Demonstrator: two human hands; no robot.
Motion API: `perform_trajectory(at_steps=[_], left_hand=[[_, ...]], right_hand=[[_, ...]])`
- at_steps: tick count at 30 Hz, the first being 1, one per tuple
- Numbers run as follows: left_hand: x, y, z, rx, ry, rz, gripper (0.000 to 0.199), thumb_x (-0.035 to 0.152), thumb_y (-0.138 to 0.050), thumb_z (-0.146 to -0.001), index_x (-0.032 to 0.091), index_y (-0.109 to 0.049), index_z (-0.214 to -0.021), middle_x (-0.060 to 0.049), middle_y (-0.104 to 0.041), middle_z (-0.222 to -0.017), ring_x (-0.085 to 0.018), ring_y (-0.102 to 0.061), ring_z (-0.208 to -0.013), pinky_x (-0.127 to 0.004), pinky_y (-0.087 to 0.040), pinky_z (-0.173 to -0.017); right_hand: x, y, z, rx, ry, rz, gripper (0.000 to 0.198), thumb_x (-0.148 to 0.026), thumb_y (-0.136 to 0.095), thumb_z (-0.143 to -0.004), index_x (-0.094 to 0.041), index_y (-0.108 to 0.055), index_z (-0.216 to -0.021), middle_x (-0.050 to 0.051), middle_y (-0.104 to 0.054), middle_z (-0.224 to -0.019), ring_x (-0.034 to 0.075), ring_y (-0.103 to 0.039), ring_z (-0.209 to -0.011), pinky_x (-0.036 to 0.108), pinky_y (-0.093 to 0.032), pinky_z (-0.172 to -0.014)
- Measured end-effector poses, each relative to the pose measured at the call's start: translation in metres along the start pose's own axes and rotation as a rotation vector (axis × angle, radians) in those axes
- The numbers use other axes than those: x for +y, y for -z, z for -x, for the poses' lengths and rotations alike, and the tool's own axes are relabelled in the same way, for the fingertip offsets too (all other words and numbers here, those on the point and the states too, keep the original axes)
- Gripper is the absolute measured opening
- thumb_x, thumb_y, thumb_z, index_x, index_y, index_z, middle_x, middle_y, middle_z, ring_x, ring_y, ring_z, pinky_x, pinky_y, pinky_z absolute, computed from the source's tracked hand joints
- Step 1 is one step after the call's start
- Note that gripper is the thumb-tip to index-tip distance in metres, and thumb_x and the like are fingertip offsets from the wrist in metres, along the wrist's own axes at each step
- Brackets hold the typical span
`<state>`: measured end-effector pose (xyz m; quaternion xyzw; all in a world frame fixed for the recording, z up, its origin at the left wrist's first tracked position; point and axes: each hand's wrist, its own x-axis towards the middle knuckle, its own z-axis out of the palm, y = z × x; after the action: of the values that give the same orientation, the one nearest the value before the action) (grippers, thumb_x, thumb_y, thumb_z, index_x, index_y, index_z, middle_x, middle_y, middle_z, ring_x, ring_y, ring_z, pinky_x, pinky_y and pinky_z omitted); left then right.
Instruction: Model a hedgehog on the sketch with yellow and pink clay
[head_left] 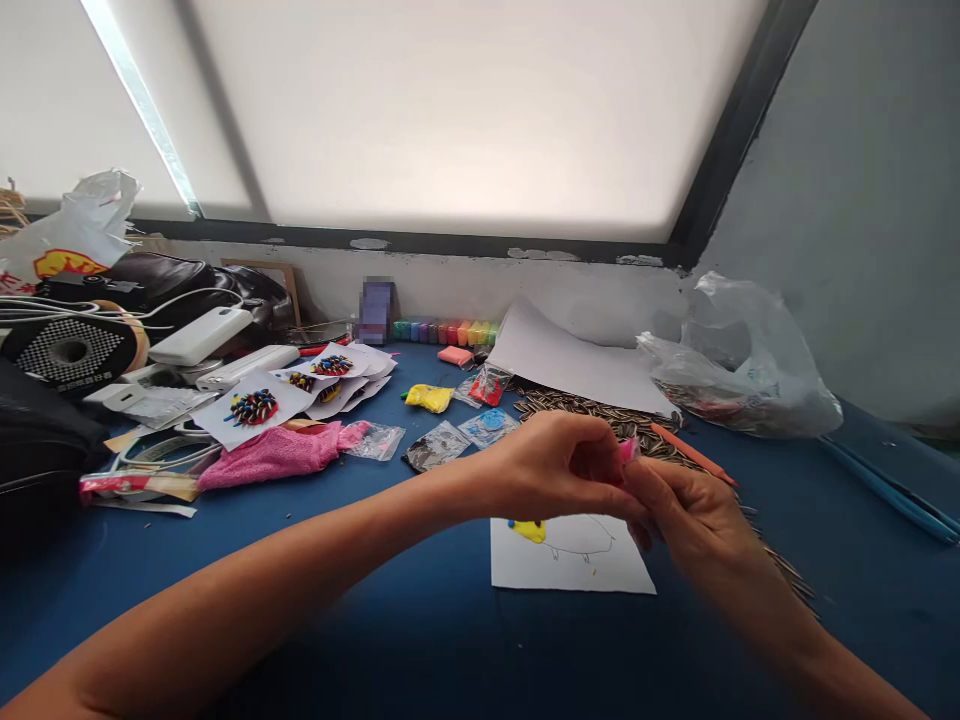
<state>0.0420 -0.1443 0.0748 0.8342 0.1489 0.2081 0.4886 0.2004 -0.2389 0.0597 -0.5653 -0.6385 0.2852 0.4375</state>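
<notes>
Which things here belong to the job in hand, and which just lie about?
Likely the job:
pink piece, between left hand and right hand
drawing sheet
seeds
yellow packet

Likely just lying about:
pink cloth
shiny black bag
checkered roll

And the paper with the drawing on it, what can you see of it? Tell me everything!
The white paper lies flat on the blue table. Thin dark lines show a rounded body with little legs. At its left is a yellow patch, like clay, with small dark blue spots. A tiny yellow bit lies lower down. The left hand hides the paper's top; I can't tell if it touches.
</notes>
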Motion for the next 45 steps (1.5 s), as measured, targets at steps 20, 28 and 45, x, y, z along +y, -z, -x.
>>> perform_trajectory(at_steps=[20, 28, 45], left_hand=[[-0.002, 0.004, -0.002, -0.005, 0.042, 0.145, 0.011, 0.019, -0.059, -0.081, 0.011, -0.066, -0.078, -0.004, -0.067, -0.076, -0.011, -0.061, -0.072, -0.022, -0.046, -0.065], [-0.003, -0.003, -0.004, 0.108, 0.013, 0.08, 0.008, 0.014, -0.059, -0.08, 0.01, -0.063, -0.075, -0.002, -0.065, -0.072, -0.01, -0.058, -0.069, -0.021, -0.045, -0.064], [0.008, -0.013, 0.002, 0.208, 0.012, -0.436, 0.017, 0.018, -0.044, -0.073, 0.017, -0.038, -0.057, 0.004, -0.037, -0.052, -0.009, -0.028, -0.052, -0.026, -0.02, -0.05]], right_hand=[[0.009, -0.006, 0.006, 0.018, 0.038, 0.027, 0.045, -0.052, -0.04, -0.096, -0.022, -0.055, -0.065, -0.002, -0.046, -0.056, 0.012, -0.042, -0.051, 0.024, -0.036, -0.046], [0.008, -0.005, 0.005, 0.083, 0.07, 0.254, 0.035, -0.045, -0.043, -0.096, -0.023, -0.052, -0.071, -0.004, -0.041, -0.057, 0.012, -0.037, -0.049, 0.025, -0.03, -0.043], [0.009, -0.013, 0.005, 0.169, 0.332, 0.539, 0.03, -0.027, -0.041, -0.097, -0.022, -0.046, -0.068, -0.004, -0.049, -0.061, 0.011, -0.043, -0.053, 0.024, -0.033, -0.052]])
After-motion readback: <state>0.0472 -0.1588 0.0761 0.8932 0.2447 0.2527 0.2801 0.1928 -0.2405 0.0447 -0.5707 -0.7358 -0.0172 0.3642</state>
